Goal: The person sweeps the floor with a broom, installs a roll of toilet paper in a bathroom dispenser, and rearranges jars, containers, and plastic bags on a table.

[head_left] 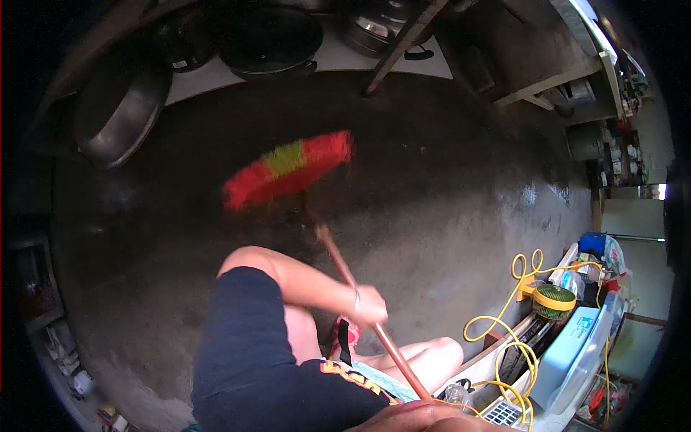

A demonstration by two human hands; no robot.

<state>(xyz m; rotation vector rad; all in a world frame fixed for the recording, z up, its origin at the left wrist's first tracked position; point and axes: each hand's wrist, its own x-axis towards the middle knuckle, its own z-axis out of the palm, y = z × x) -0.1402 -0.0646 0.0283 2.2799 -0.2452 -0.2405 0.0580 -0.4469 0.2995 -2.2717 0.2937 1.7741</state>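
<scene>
A broom (288, 169) with red and yellow-green bristles is over the dark floor, its head blurred. Its brownish-red handle (392, 353) slants down to the right toward my body. My left hand (371, 306) is closed round the middle of the handle, with a thin band at the wrist. At the bottom edge, my right hand (425, 412) is partly cut off by the frame, and the handle's upper end runs into it; its fingers show only in part. A red sandal (350, 333) is visible on a foot below my left forearm.
A large metal basin (121, 119) leans at the upper left. A black pan (272, 43) and metal pots (381, 29) sit on a low white shelf behind a wooden post (404, 47). At right, a yellow cable (497, 320), yellow lamp (554, 300) and light-blue box (568, 353) crowd together.
</scene>
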